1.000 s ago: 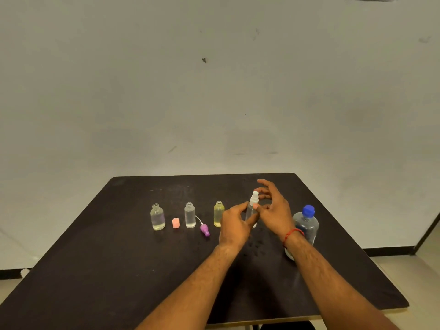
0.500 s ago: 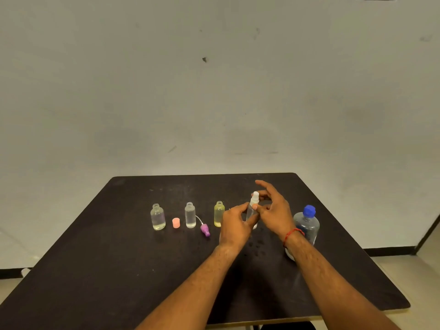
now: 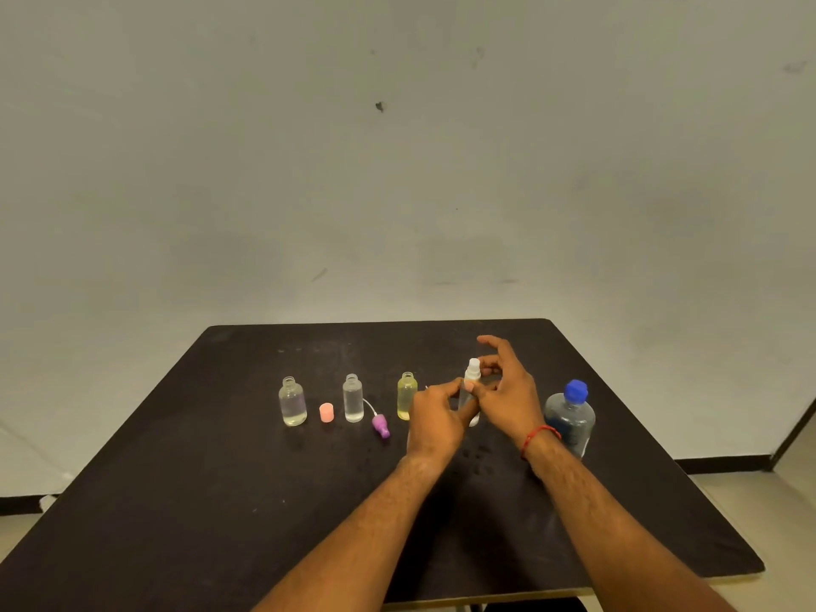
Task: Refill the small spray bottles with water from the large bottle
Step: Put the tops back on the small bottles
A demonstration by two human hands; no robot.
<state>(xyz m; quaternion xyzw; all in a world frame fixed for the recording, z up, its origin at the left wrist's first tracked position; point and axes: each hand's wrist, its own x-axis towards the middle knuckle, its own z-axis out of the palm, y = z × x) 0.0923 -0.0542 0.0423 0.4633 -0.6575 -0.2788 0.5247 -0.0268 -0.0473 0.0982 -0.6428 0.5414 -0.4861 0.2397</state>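
Observation:
On the black table [image 3: 221, 501] stand three small uncapped bottles: a clear one [image 3: 292, 401] at the left, a second clear one [image 3: 353, 398], and a yellow one [image 3: 406, 396]. My left hand [image 3: 435, 419] grips the body of a fourth small clear bottle [image 3: 464, 395]. Fingers of my right hand [image 3: 508, 393] pinch its white spray head [image 3: 474, 367]. The large water bottle [image 3: 570, 418] with a blue cap stands to the right, behind my right wrist.
A pink cap [image 3: 326, 412] stands between the two clear bottles. A purple spray head [image 3: 380, 425] with a white tube lies beside the second one. Water drops [image 3: 479, 457] spot the table below my hands. The table's right edge is near the large bottle.
My right fingers have shifted slightly around the white spray head, curling closer to it. The bottle and my left hand stay in place.

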